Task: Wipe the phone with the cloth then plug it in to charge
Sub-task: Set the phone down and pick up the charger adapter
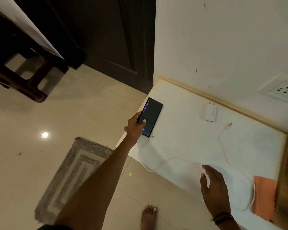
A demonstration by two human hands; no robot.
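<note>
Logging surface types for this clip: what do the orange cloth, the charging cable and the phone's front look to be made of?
Orange cloth: soft matte fabric, perhaps microfibre; frayed, wavy edge. Charging cable: white, smooth plastic or rubber sheath; it lies in loose curves. Phone: glossy dark glass front, lit digits showing through; the edge looks like a dark case, material unclear.

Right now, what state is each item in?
Phone: screen lit, flat on the counter, gripped by left hand.
Charger adapter: unplugged, lying flat.
Cable: both ends free.
Wall socket: empty.
Orange cloth: untouched.
Right hand: open, holding nothing.
</note>
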